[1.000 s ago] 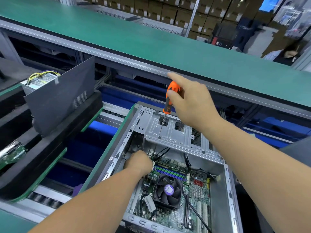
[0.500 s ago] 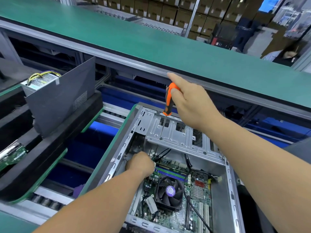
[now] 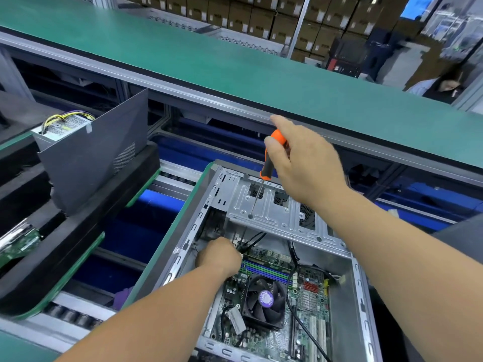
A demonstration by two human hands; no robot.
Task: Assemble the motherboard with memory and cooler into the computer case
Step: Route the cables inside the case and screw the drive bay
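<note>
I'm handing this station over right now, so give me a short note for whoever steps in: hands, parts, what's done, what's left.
Right hand grips the orange screwdriver; its tip sits on the metal drive bracket at the case's far end.
Left hand is curled down inside the computer case, at the motherboard's far left corner; what it holds is hidden.
Done: motherboard lies in the case with cooler fan and memory sticks fitted.
Left: screws can't be confirmed; black cables lie loose across the board.

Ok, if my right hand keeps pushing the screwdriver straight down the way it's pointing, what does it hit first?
Most likely the metal drive bracket: the screwdriver in your right hand has its tip at a hole there, apparently touching, though depth is hard to judge.
</note>
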